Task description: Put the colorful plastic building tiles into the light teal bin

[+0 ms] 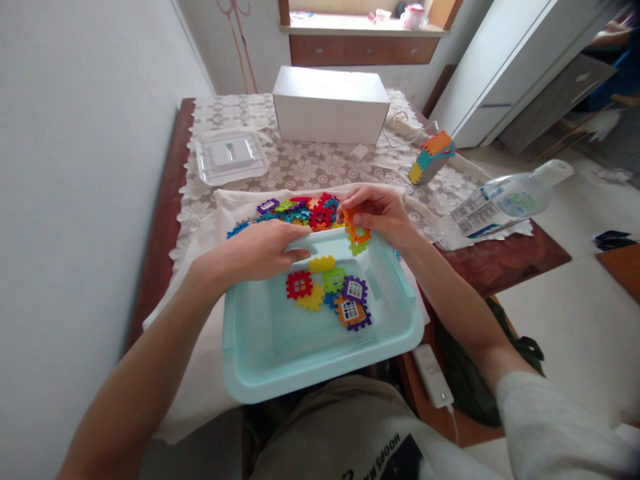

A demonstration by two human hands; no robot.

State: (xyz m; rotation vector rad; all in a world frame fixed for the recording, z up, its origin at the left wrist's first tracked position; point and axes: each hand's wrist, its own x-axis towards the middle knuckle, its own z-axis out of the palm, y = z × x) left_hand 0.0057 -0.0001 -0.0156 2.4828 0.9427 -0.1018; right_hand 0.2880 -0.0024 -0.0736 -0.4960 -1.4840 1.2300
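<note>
My right hand (383, 217) pinches an orange interlocking plastic tile (354, 227) with a cut-out middle, above the far rim of the light-blue tub. A green tile (359, 248) shows just under it; whether it is held too, I cannot tell. My left hand (263, 250) grips the tub's far left rim, thumb inside, the other fingers partly hidden. The tub (260, 377) holds several tiles, among them a red tile (299, 285), a yellow tile (313, 299) and a purple tile (355, 290) with a white window insert. Beyond its rim lies a pile of mixed tiles (320, 215).
A white box (330, 117) stands at the table's back, with a clear plastic lid (231, 159) to its left. On the right are a built tile block (433, 157) and a large clear bottle (505, 200). A white power bank (433, 377) with a cable lies at lower right.
</note>
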